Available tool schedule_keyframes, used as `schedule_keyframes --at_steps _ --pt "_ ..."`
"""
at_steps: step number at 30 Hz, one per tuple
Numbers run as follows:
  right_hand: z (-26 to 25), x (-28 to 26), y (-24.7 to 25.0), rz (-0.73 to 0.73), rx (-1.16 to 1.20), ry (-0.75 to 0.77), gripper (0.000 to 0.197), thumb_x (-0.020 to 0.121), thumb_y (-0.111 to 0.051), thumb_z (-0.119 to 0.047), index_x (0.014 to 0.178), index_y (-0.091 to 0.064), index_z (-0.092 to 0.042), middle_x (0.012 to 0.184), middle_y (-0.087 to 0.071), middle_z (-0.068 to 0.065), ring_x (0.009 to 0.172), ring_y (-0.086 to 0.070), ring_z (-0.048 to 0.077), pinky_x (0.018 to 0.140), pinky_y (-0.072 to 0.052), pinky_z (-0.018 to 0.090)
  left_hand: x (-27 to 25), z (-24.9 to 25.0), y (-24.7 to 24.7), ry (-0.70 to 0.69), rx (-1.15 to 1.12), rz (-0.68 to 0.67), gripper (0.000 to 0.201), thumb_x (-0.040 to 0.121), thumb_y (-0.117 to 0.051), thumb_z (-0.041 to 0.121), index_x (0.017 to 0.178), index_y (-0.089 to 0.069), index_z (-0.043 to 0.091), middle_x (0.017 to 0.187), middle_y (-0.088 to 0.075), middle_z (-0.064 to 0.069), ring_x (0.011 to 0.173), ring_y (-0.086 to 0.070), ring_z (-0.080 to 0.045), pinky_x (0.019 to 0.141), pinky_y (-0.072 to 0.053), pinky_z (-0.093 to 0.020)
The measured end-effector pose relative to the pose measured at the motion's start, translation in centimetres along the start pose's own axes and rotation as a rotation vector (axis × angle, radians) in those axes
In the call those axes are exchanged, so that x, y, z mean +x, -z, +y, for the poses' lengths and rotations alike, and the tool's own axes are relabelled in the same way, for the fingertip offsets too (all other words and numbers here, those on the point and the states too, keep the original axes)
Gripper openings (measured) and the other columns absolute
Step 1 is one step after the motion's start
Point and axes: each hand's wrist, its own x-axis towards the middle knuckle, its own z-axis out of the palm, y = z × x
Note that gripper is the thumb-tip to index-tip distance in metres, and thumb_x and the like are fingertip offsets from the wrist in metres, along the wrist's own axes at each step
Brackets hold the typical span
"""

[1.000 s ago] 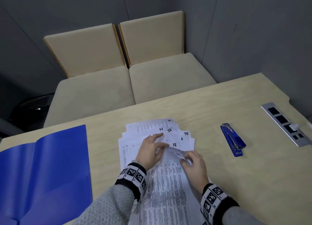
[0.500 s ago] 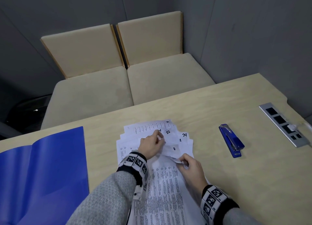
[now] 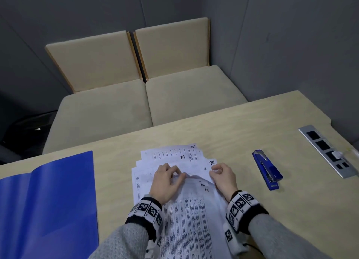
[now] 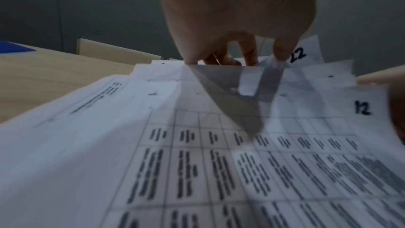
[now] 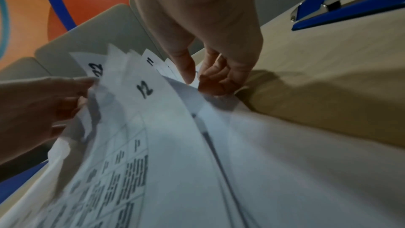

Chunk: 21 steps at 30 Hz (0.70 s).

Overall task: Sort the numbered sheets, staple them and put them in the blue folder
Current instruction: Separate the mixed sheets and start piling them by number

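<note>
Left grip: the left hand (image 3: 167, 181) has its fingers curled onto the far edge of the lifted sheets, with a corner marked 22 caught at its fingertips (image 4: 281, 55).
Right grip: the right hand (image 3: 223, 178) pinches the right-hand corner of the same fan between its thumb and curled fingers (image 5: 217, 79); which sheet it has, I cannot tell.
Held part: the sheet marked 12 (image 5: 145, 89) bows up between the two hands, its number at the far right corner.
Stack: the numbered sheets (image 3: 180, 157) lie fanned on the table (image 3: 242, 126), long axis running away from the person; corners 14, 24 and 2 show just beyond the fingers.
Deciding relation: the numbers sit on the right far corners, so the right hand is nearer to them; judged so, it does the picking while the left steadies.
Stapler: the blue stapler (image 3: 267, 170) lies to the right, near the right hand, untouched.
Folder: the blue folder (image 3: 48, 200) lies open, well apart to the left.
</note>
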Motion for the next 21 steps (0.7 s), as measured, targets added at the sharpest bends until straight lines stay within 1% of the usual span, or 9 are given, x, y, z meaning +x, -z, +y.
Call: schedule_keyframes --at_steps 3,7,9,13,14,17,18,19,21 --pt "0.2 0.0 -0.2 -0.002 -0.005 0.005 0.014 0.079 -0.065 -0.013 0.091 -0.060 -0.017 0.076 -0.056 -0.002 0.077 -0.057 0.020 0.070 -0.041 0.026 -0.9 -0.5 -0.2 0.003 -0.035 0.026 0.052 0.078 -0.035 0.070 0.083 -0.061 0.025 0.094 -0.039 0.004 0.095 -0.040 -0.012 0.086 -0.039 -0.030" --pt "0.1 -0.2 -0.3 -0.023 -0.033 0.033 0.013 0.078 -0.068 -0.014 0.082 -0.058 -0.021 0.083 -0.060 0.001 0.079 -0.058 0.019 0.072 -0.042 0.026 -1.1 -0.7 -0.4 -0.001 -0.053 -0.002 0.046 0.078 -0.035 0.066 0.086 -0.056 0.026 0.118 -0.041 0.004 0.111 -0.039 -0.010 0.100 -0.033 -0.037" --pt "0.0 -0.5 -0.3 -0.031 -0.041 0.093 0.020 0.077 -0.070 -0.013 0.074 -0.056 -0.026 0.089 -0.059 0.004 0.077 -0.057 0.016 0.071 -0.042 0.024 -1.0 -0.5 -0.3 -0.007 -0.019 -0.048 0.050 0.077 -0.031 0.065 0.091 -0.055 0.024 0.126 -0.042 0.005 0.111 -0.037 -0.007 0.102 -0.031 -0.040" --pt "-0.1 -2.6 0.3 -0.049 0.076 0.256 0.019 0.083 -0.065 -0.005 0.077 -0.054 -0.020 0.082 -0.059 0.000 0.073 -0.055 0.005 0.066 -0.042 0.012 -1.0 -0.4 0.3 -0.043 0.100 -0.069 0.060 0.076 -0.023 0.070 0.096 -0.052 0.022 0.111 -0.047 0.006 0.100 -0.043 -0.007 0.100 -0.037 -0.040" --pt "0.3 -3.0 0.4 -0.062 0.119 0.240 0.016 0.086 -0.062 -0.004 0.081 -0.053 -0.017 0.081 -0.062 0.001 0.073 -0.058 0.006 0.066 -0.044 0.013 -1.2 -0.3 0.5 -0.058 0.128 -0.068 0.066 0.075 -0.021 0.076 0.097 -0.051 0.022 0.107 -0.045 0.007 0.098 -0.043 -0.008 0.097 -0.038 -0.038" --pt "1.7 -3.7 0.4 -0.137 0.097 0.144 0.005 0.088 -0.058 -0.006 0.090 -0.054 -0.010 0.086 -0.069 0.013 0.082 -0.066 0.029 0.071 -0.049 0.029 -1.7 -0.1 1.1 -0.092 0.220 -0.077 0.080 0.067 -0.020 0.089 0.100 -0.053 0.024 0.115 -0.035 0.006 0.106 -0.037 -0.009 0.094 -0.036 -0.030" --pt "1.9 -3.8 0.4 -0.154 0.057 0.143 0.001 0.088 -0.058 -0.007 0.088 -0.056 -0.007 0.086 -0.069 0.015 0.084 -0.066 0.033 0.071 -0.047 0.030 -1.8 -0.2 1.1 -0.096 0.245 -0.082 0.077 0.067 -0.027 0.088 0.101 -0.054 0.024 0.121 -0.031 0.006 0.111 -0.033 -0.009 0.095 -0.034 -0.031" --pt "1.8 -3.8 0.4 -0.149 0.032 0.155 0.004 0.088 -0.057 -0.007 0.085 -0.058 -0.004 0.086 -0.069 0.016 0.083 -0.066 0.030 0.070 -0.045 0.028 -2.0 -0.5 1.1 -0.104 0.266 -0.072 0.070 0.070 -0.037 0.083 0.101 -0.055 0.023 0.126 -0.029 0.005 0.116 -0.031 -0.011 0.097 -0.034 -0.034" --pt "0.5 -4.2 1.0 -0.078 0.083 0.202 0.007 0.091 -0.054 -0.008 0.087 -0.059 -0.006 0.085 -0.067 0.013 0.078 -0.059 0.020 0.068 -0.042 0.027 -2.2 -1.3 0.9 -0.159 0.290 0.027 0.043 0.078 -0.051 0.057 0.096 -0.057 0.019 0.130 -0.031 -0.002 0.118 -0.036 -0.021 0.096 -0.042 -0.040"
